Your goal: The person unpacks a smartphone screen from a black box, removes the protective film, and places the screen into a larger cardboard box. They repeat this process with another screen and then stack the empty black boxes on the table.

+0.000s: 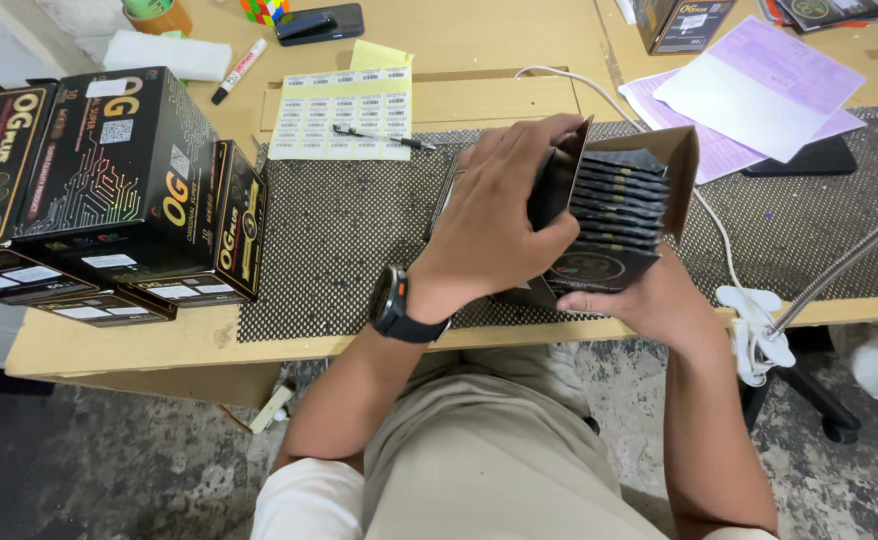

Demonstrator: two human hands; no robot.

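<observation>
The open carton (649, 170) full of thin black packets (619, 200) sits tipped on its side right at the near edge of the table (109, 345), half propped on the person's right hand (649, 300), which cups it from underneath with fingers curled around the bottom corner. The left hand (494, 225) is clamped over the front of the stack, fingers wrapped onto the outermost packet and thumb pressing the pile back in. Biggest risk looks like the packets fanning out and sliding off toward the lap or floor, since the carton is tilted and overhangs the edge, and only that left hand keeps the row squeezed. Hard to say whether the far flap is folded in or just bent, the hand hides it. Right beside it the white cable (719, 240) runs down to a clamp (759, 335) on the edge, easy to snag with an elbow. To the left the mesh mat (339, 240) has open room, before the stacked black boxes (129, 190); the label sheet (344, 115) and pen (379, 137) lie just behind.
</observation>
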